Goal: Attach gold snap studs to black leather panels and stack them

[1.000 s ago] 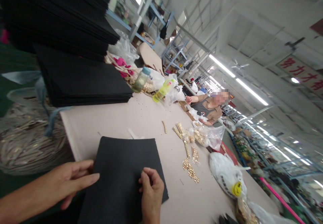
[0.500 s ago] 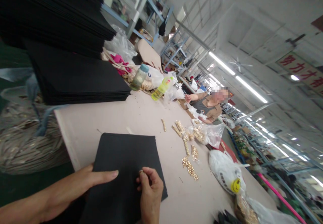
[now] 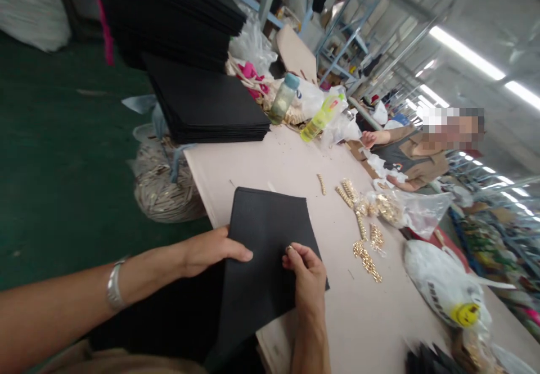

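Note:
A black flat panel, apparently of stiff sheet material, lies partly on the pale table and reaches over its near edge. My left hand grips the panel's left edge, thumb on top and fingers hidden underneath. Over the panel's right part, my right hand is closed, thumb and index finger pinching a small gold metal piece. Whether that piece touches the panel I cannot tell. Loose gold metal pieces are heaped to the right, with rows of gold pieces beyond them.
Stacked black panels stand at the table's far left corner. Behind are a blue-capped bottle and a yellow-green bottle. A white plastic bag lies at right. A co-worker is across the table. A bundle hangs below the left edge.
My view has turned left and down, so the table and both hands appear farther right and higher. My left hand keeps hold of the panel; my right hand still pinches the gold piece.

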### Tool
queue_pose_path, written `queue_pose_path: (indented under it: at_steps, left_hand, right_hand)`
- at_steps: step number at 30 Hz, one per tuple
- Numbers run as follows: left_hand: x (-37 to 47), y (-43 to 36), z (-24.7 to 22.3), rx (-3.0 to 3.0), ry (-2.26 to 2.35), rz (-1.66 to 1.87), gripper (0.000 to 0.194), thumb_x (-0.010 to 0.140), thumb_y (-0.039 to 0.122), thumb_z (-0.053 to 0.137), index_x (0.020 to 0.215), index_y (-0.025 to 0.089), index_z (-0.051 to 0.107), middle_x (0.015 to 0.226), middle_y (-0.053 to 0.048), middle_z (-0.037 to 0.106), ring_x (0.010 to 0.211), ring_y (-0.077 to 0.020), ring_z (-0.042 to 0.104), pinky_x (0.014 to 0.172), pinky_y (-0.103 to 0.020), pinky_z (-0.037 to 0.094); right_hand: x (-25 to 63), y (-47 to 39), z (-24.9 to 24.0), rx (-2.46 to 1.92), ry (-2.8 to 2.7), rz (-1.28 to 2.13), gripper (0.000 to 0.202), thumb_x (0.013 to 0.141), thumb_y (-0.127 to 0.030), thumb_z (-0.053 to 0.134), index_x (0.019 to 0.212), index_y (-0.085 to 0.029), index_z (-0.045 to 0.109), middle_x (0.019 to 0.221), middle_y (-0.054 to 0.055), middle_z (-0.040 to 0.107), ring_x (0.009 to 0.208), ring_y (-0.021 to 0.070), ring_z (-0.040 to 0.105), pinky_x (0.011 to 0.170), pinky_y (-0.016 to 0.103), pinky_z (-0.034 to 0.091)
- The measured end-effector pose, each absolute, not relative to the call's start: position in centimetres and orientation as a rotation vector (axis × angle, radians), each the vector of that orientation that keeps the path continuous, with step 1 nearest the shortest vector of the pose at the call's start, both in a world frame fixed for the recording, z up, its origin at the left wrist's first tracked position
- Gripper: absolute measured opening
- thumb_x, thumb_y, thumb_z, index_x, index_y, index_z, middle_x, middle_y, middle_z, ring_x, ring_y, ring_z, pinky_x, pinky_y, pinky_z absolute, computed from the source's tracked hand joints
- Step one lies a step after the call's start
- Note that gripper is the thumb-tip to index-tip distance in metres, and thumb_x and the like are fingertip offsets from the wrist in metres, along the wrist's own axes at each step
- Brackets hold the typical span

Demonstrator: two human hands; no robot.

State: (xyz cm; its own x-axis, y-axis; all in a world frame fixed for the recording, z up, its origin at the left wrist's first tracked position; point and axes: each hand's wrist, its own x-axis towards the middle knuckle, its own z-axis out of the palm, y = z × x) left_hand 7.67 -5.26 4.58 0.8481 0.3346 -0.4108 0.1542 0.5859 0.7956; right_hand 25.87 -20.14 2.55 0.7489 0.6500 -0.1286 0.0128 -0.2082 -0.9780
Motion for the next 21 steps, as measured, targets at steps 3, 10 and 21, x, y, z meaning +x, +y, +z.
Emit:
queue_pose_path:
  at_steps: [3,10,21]
  left_hand:
    - [7.6,-5.3,4.1,0.956,0.552,0.118,0.028,0.054,0.029,0.078,0.08,0.02,0.074,0.084,-0.002,0.076,0.085,-0.0245,0.068,0.082,-0.034,0.052]
    - [7.8,-5.6,4.0,1.02,0.652,0.059,0.029,0.054,0.041,0.076,0.061,0.016,0.064,0.06,-0.001,0.063,0.06,-0.0182,0.058,0.055,-0.027,0.041]
    - [7.4,-5.7,3.9,1.107,0.663,0.097,0.034,0.065,0.048,0.071,0.07,0.014,0.073,0.073,-0.009,0.073,0.074,-0.0279,0.069,0.067,-0.034,0.055]
  right_hand:
    - [25.1,-20.0,3.2,-1.745,-0.65,0.653,0.027,0.078,-0.039,0.076,0.087,-0.014,0.075,0.072,0.001,0.068,0.067,0.0136,0.06,0.068,0.027,0.05]
    - [24.1,-19.4,3.9,-1.802,-0.815,0.718,0.017,0.079,-0.035,0.073,0.083,-0.019,0.076,0.079,0.0,0.07,0.077,0.0162,0.059,0.075,0.028,0.045]
    - [22.7,-19.0,4.9,-1.829,-0.842,0.746,0.01,0.077,-0.028,0.071,0.077,-0.019,0.075,0.076,-0.001,0.067,0.076,0.0164,0.06,0.074,0.028,0.044]
